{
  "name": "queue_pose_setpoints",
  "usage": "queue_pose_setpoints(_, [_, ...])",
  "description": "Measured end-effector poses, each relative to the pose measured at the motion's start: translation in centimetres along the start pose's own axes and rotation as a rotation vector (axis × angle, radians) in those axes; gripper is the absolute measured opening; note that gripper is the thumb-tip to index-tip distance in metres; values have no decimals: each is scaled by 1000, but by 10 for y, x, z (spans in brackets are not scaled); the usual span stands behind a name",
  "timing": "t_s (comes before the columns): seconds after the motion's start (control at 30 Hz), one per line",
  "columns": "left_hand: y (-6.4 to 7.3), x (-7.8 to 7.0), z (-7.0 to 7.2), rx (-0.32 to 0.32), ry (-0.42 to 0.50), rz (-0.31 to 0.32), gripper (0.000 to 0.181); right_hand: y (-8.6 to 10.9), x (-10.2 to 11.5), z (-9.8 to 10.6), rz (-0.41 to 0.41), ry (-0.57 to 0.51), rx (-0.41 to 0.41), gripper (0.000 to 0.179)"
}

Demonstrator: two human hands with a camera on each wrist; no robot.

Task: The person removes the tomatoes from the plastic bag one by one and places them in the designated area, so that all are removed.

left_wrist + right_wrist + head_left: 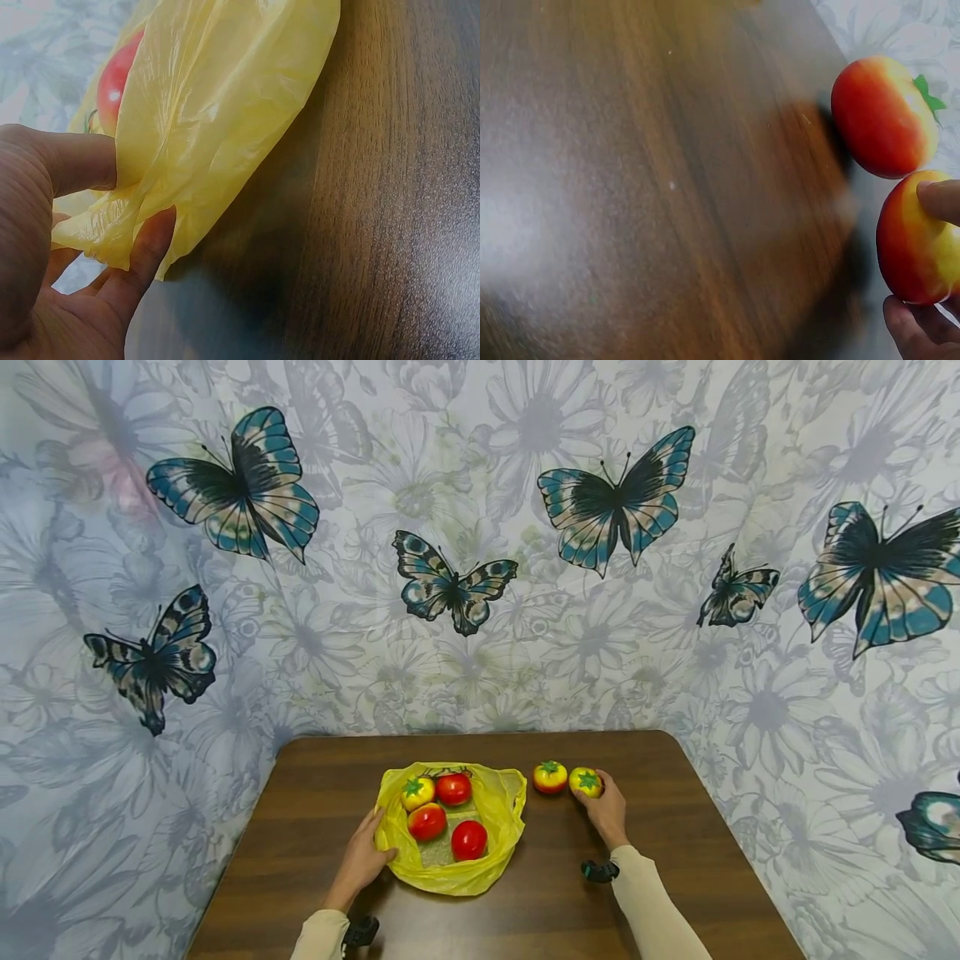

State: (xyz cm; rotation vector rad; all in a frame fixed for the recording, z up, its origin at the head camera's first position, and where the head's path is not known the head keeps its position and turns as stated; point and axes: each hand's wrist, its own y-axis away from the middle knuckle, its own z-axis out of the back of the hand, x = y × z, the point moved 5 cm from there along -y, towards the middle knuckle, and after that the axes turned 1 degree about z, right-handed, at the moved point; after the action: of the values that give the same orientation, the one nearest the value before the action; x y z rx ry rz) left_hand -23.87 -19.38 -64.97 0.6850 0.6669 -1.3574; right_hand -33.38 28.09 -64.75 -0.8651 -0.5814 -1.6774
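A yellow plastic bag (501,852) lies wide-mouthed on the table, with several tomatoes inside, among them a red tomato (469,841) and a yellow-topped tomato (417,792). My left hand (363,857) is at the bag's left side. In the left wrist view its thumb and fingers pinch the bag's gathered edge (112,232). To the right of the bag, my right hand (607,810) grips a red-and-yellow tomato (909,244) between thumb and fingers. Just left of that one sits another red-and-yellow tomato (881,120) with a green leafy top.
The brown wooden table (315,802) runs back to a wall (480,685) covered with flower and butterfly patterns. A black wrist strap (600,871) is on the right wrist, and another black strap (362,932) on the left.
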Motion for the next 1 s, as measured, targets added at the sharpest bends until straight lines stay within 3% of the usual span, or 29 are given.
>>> queue_pose_setpoints(0.63, [-2,0,-5,11,30,-9,87,-2,0,7,5,2,63,73])
queue_pose_setpoints(0.8, [-2,-1,-3,7,33,-16,88,-1,5,14,6,-8,48,74])
queue_pose_setpoints(1.0, [-2,-4,2,-28,10,-47,86,1,24,27,74,-45,-12,72])
